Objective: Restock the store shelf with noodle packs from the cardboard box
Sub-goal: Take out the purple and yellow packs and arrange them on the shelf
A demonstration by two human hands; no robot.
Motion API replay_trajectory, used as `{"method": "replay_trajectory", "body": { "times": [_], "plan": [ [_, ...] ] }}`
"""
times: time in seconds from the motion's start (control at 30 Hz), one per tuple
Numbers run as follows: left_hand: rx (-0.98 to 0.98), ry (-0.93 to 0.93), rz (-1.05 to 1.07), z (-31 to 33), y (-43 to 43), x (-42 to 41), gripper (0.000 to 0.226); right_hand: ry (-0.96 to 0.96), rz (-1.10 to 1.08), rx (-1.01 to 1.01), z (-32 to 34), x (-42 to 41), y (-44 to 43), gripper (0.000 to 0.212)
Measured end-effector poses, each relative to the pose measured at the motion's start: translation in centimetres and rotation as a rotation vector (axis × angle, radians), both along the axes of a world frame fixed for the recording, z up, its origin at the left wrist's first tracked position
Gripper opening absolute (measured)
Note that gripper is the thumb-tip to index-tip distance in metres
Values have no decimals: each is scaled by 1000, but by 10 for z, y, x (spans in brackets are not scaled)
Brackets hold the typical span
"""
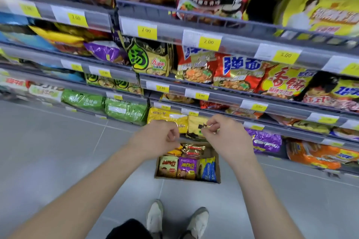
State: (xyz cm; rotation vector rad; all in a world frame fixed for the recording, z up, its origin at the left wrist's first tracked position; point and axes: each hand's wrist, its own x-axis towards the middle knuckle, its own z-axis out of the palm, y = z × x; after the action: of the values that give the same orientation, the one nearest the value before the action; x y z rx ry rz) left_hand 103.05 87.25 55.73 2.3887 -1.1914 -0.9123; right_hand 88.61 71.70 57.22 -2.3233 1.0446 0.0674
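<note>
An open cardboard box [186, 179] stands on the floor against the bottom shelf. Several noodle packs stand in it: a red-yellow pack [168, 167], a purple pack [187, 168], a blue pack [209, 169] and a gold pack [194, 150] behind them. My left hand [163, 137] hovers above the box's left side with fingers loosely curled, holding nothing. My right hand [219, 132] hovers above the right side, also loosely curled. Its fingertips sit in front of a yellow pack [195, 129] on the bottom shelf; whether they touch it is unclear.
The store shelf [252, 91] rises in several tiers with price tags and noodle packs. On the bottom tier lie green packs [126, 110], another yellow pack [167, 119], a purple pack [266, 141] and an orange pack [314, 156]. My shoes [155, 215] stand on grey floor tiles behind the box.
</note>
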Motion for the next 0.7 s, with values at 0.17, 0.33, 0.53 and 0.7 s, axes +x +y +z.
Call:
{"method": "replay_trajectory", "body": {
  "times": [0.17, 0.33, 0.53, 0.7],
  "plan": [
    [71, 32, 41, -72, -7, -11, 22, 54, 18, 45, -76, -1, -3, 16],
    [112, 48, 64, -197, -14, -18, 20, 83, -15, 96, -199, -6, -10, 14],
    [214, 55, 65, -374, -8, -24, 18, 270, -4, 138, -378, -4, -8, 21],
    [261, 97, 73, -502, -8, -27, 22, 344, 0, 198, -499, 0, -7, 24]
  ]
}}
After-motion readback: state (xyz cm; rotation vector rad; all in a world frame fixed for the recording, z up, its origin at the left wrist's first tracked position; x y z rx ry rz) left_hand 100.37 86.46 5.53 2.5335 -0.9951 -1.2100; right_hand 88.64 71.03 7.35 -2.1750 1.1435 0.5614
